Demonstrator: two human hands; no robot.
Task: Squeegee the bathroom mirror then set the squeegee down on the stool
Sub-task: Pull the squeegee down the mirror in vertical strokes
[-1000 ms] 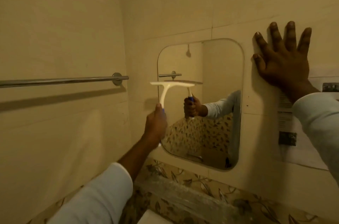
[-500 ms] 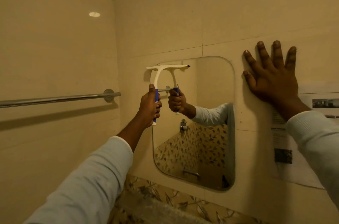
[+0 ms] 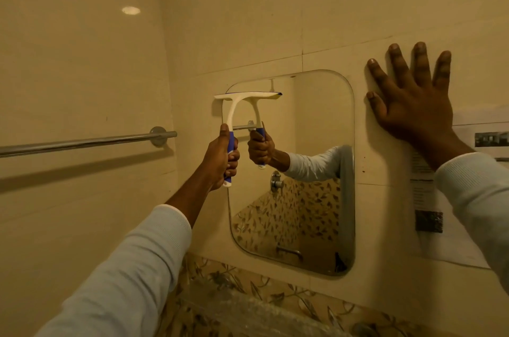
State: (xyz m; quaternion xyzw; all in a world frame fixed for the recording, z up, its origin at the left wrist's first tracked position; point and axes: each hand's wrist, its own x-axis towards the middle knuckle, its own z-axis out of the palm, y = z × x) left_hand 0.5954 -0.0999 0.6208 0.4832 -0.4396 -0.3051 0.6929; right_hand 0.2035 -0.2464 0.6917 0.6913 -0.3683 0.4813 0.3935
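My left hand [image 3: 221, 157] grips the squeegee [image 3: 242, 116] handle, blade above my fist, pressed near the mirror [image 3: 316, 143] top-left corner. My right hand [image 3: 410, 110], fingers spread, lies flat on the wall [image 3: 248, 19] just right of the mirror.

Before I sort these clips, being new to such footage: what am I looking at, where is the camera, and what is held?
No machine: a person wears one wide-angle camera on the head, so you look along both arms. The left hand grips the blue-and-white squeegee by its handle, blade level against the top left of the mirror. The right hand presses flat, fingers spread, on the wall beside the mirror. A towel rail runs at the left; a printed sheet is stuck at the right. The hand in the glass is a reflection.
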